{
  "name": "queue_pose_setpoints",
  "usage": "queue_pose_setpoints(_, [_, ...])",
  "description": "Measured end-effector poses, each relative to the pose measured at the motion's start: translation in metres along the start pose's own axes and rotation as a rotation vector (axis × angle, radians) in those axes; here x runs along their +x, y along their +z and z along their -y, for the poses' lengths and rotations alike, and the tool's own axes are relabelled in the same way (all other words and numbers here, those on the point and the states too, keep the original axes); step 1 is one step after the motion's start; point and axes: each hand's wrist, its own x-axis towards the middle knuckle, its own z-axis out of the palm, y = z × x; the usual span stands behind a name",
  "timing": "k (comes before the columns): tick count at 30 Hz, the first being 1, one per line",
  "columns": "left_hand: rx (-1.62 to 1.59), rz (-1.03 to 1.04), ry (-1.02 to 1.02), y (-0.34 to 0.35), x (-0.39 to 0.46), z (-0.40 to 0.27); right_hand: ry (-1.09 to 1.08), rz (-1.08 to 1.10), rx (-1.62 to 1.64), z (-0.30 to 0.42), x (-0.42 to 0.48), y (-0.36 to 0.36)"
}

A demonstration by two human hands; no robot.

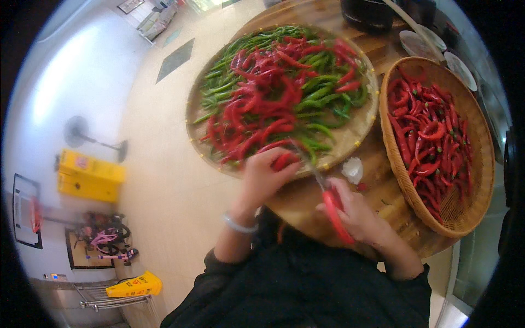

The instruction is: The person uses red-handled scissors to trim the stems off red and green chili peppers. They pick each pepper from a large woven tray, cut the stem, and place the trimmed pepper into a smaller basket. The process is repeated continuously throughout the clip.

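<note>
In my left hand (266, 176) is a red chili pepper (284, 160), held over the near rim of a round woven bamboo tray (342, 143). My right hand (361, 211) grips the red handles of a pair of scissors (337, 217). Their blades reach up and left, close to my left fingers; blur hides how far apart they are. Red chilies (262, 102) lie heaped on the tray over green chilies (322, 92). To the right, an oval wicker basket (387, 164) holds many red chilies (430, 135).
A crumpled white scrap (352, 170) lies on the round wooden table (311, 217) between tray and basket. A dark pot (367, 14) and pale plates (460, 70) stand at the back right. On the floor side are a fan (77, 131), a yellow bin (90, 176) and a metal rack (119, 301).
</note>
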Motion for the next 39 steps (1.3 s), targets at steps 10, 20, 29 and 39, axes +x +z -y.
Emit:
queue_pose_setpoints(10, [0.620, 0.092, 0.004, -0.005, 0.035, 0.025, 0.204, 0.028, 0.662, -0.014, 0.007, 0.002])
queue_pose_setpoints(20, [-0.429, -0.439, -0.074, -0.036, 0.050, 0.031, 0.237, 0.245, 0.963, -0.004, -0.002, -0.004])
queue_pose_setpoints(29, [-1.133, -0.659, -0.210, -0.002, 0.028, 0.012, 0.343, 0.591, 1.177, -0.013, -0.001, 0.003])
queue_pose_setpoints(39, [-0.666, -0.755, 0.034, 0.024, 0.006, -0.003, 0.405, 0.594, 1.421, -0.011, -0.002, 0.003])
